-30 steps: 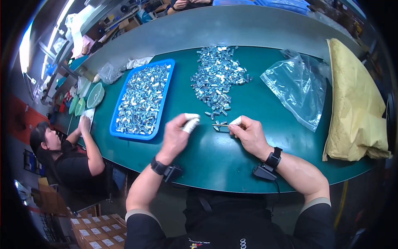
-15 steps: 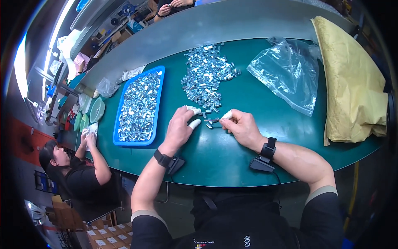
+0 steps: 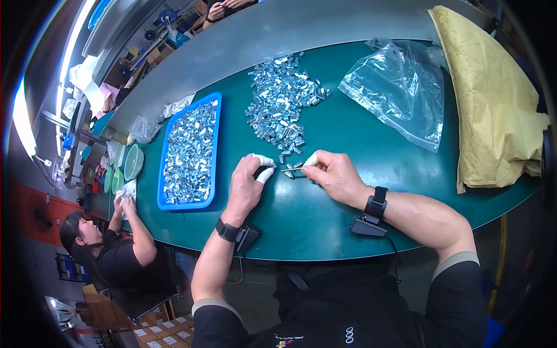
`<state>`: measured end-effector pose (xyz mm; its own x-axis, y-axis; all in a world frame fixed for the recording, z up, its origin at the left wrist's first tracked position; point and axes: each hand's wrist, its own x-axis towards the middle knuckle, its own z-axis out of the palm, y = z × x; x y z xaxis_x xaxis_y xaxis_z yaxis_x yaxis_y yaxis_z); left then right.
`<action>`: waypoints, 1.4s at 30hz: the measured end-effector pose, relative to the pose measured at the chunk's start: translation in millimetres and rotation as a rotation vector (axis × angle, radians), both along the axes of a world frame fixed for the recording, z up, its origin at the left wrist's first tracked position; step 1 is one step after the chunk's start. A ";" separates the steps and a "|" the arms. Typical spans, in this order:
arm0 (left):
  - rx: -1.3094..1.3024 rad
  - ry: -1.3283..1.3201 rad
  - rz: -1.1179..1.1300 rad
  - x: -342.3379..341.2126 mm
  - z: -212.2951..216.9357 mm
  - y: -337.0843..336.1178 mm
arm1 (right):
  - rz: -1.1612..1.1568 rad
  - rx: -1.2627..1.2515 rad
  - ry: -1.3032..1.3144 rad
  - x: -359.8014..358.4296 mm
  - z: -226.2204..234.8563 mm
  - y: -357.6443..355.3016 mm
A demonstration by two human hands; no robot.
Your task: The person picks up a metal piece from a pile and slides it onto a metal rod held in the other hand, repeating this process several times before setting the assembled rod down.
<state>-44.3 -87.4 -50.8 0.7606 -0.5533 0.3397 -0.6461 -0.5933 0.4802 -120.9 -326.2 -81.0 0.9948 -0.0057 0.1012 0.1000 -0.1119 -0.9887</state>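
Note:
My left hand (image 3: 248, 181), with white coverings on its fingertips, is closed in a pinch on a small silvery metal piece, mostly hidden by the fingers. Just to its right, my right hand (image 3: 336, 177) grips a thin metal rod (image 3: 291, 169) between thumb and a white-wrapped forefinger. The rod's tip points at the left fingertips. A few loose metal pieces (image 3: 289, 174) lie on the green table under and beside the rod. Beyond both hands spreads a heap of small, short silvery metal pieces (image 3: 281, 110).
Left of my hands, a blue tray (image 3: 215, 145) is full of similar metal pieces. A clear plastic bag (image 3: 400, 93) and a large yellowish sack (image 3: 490, 110) lie on the right. At far left a co-worker (image 3: 125, 255) sits beside green bowls (image 3: 134, 162). A grey barrier (image 3: 255, 35) borders the table's back.
My left thumb and fingers have closed together on a small piece; before, they were apart. The rod in my right hand now slants slightly. The whole view has shifted a little.

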 end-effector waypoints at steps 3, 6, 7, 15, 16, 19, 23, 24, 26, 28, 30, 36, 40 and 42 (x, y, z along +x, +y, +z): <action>-0.127 0.173 0.001 -6.9 -3.6 1.0 | -0.028 0.023 -0.010 -0.1 -2.5 0.4; -0.178 0.226 -0.023 -18.2 -3.8 -3.5 | -0.025 -0.045 -0.010 1.0 0.1 -0.8; -0.181 0.231 -0.017 -19.1 -4.5 -3.6 | -0.020 -0.047 -0.006 0.0 0.2 -0.5; -0.157 0.154 -0.104 -17.6 0.3 -4.6 | 0.024 -0.152 -0.044 -2.8 3.5 -1.0; -0.153 0.158 -0.120 -17.4 -0.1 -5.4 | 0.024 -0.162 -0.043 -2.9 3.8 -1.6; -0.147 0.170 -0.146 -19.2 -2.5 -7.3 | 0.030 -0.183 -0.036 -3.0 5.9 -2.3; -0.191 0.226 -0.183 -23.3 -6.9 -9.6 | 0.033 -0.133 0.014 -1.9 9.2 -1.6; -0.209 0.244 -0.185 -22.5 -7.4 -9.6 | 0.043 -0.165 -0.002 -1.7 8.8 -1.8; -0.247 0.276 -0.186 -21.9 -7.7 -9.4 | 0.064 -0.229 -0.036 -1.4 8.4 -1.7; -0.239 0.278 -0.185 -24.4 -6.9 -10.0 | 0.082 -0.244 -0.047 -2.2 9.5 0.8; -0.216 0.286 -0.209 -27.3 -7.6 -11.9 | 0.090 -0.270 -0.066 -3.9 9.2 3.0; -0.220 0.266 -0.194 -25.2 -9.6 -15.6 | 0.036 -0.362 -0.116 0.7 8.9 8.2; -0.238 0.269 -0.179 -27.5 -12.9 -12.6 | 0.027 -0.333 -0.087 0.5 10.7 9.8; -0.244 0.291 -0.167 -29.3 -11.9 -13.2 | 0.044 -0.276 -0.039 -0.5 10.0 8.1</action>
